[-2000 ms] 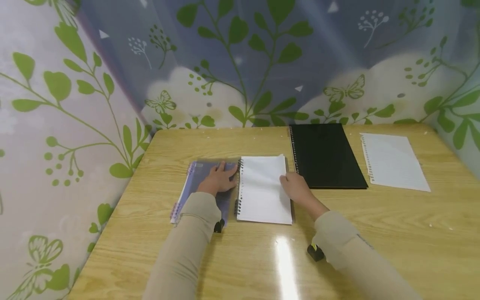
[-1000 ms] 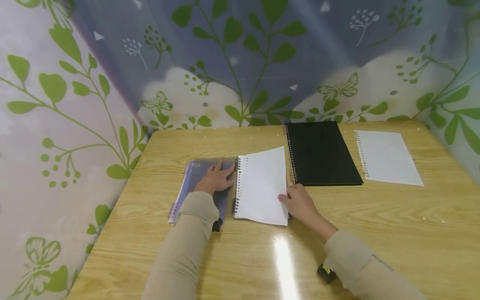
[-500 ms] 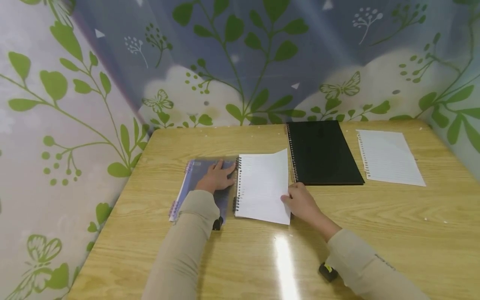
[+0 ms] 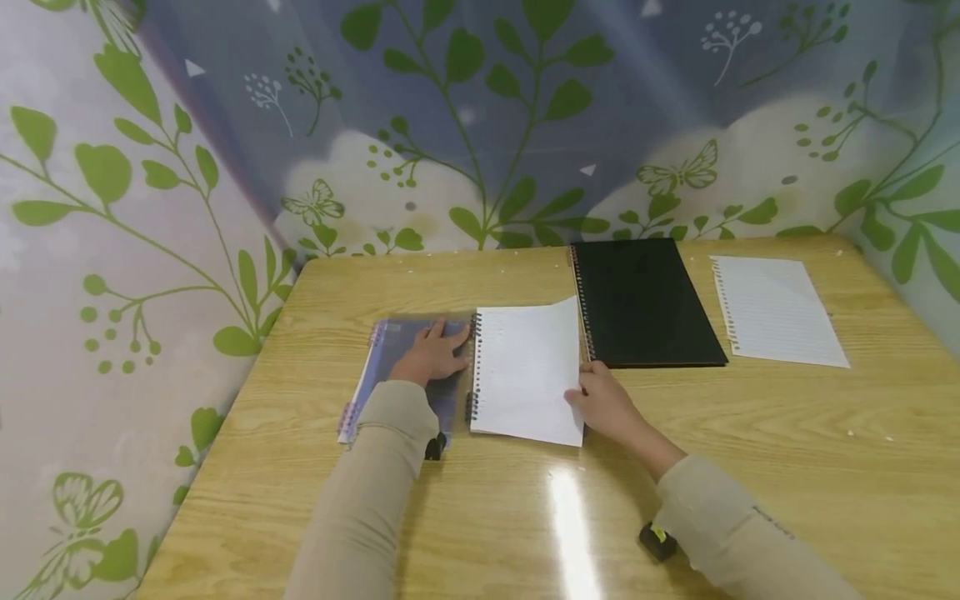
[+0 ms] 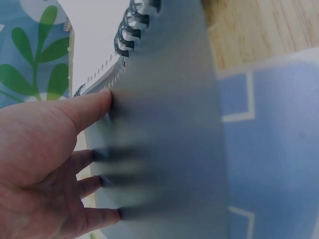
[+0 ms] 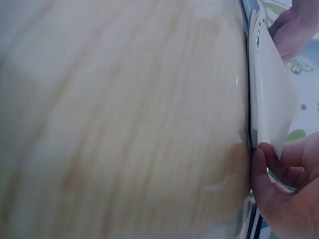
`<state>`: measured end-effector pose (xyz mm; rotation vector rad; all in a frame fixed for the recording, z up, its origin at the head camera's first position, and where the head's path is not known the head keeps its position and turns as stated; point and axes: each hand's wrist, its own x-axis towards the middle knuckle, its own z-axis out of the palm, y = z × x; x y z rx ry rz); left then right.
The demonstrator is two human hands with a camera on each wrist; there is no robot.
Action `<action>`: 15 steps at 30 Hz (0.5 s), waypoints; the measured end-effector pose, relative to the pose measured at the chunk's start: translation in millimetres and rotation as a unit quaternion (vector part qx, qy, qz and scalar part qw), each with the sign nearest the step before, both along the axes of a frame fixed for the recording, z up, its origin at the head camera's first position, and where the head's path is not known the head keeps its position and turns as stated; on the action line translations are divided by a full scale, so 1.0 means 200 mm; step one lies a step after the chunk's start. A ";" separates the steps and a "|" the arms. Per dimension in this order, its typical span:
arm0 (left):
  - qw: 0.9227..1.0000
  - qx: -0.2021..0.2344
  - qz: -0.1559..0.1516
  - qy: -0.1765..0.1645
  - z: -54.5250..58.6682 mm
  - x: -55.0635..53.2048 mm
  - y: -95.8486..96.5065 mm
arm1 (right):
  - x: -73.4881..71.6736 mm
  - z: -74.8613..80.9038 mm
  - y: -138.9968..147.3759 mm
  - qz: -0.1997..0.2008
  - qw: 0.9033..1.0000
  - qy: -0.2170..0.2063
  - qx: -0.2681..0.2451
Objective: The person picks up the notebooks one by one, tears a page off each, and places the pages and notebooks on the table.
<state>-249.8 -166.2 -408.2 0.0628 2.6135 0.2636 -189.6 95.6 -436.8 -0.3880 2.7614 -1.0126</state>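
Note:
A ring-bound notebook (image 4: 523, 371) lies open, white lined pages up, black coil on its left. Its frosted cover (image 5: 164, 124) is folded out to the left, over a blue notebook (image 4: 363, 387) with purple rings. My left hand (image 4: 426, 358) rests on that cover beside the coil, fingers spread, thumb towards the rings; the left wrist view shows the fingertips touching it. My right hand (image 4: 602, 404) pinches the right edge of the top page (image 6: 274, 94) between thumb and curled fingers. The page bows up a little, its far right corner raised.
A black spiral notebook (image 4: 648, 304) lies closed at the back, just right of the open one. Farther right is a loose torn-out lined sheet (image 4: 780, 312). Small paper scraps dot the wooden table (image 4: 750, 442). Patterned walls (image 4: 465, 125) border it behind and at the left.
My right hand has shifted slightly right and lower along the page edge. The page was lifted at its right side and has since sunk somewhat. My left hand stays in place.

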 end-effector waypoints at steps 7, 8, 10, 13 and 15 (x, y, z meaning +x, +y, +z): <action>1.000 0.009 -0.007 0.004 -0.02 -0.01 -0.02 | -0.01 0.00 0.02 -0.018 1.000 -0.014 0.002; 1.000 0.011 -0.005 0.005 -0.03 -0.01 -0.02 | -0.02 0.00 0.02 -0.017 1.000 -0.013 0.000; 1.000 0.022 0.006 0.008 -0.03 -0.01 -0.02 | -0.02 0.01 0.02 -0.015 1.000 -0.008 0.005; 0.998 0.050 0.032 0.025 -0.05 -0.01 -0.01 | -0.02 0.01 0.02 -0.015 1.000 0.006 0.023; 0.995 0.071 0.051 0.051 -0.06 0.00 0.00 | -0.01 0.02 0.02 -0.013 0.998 0.031 0.050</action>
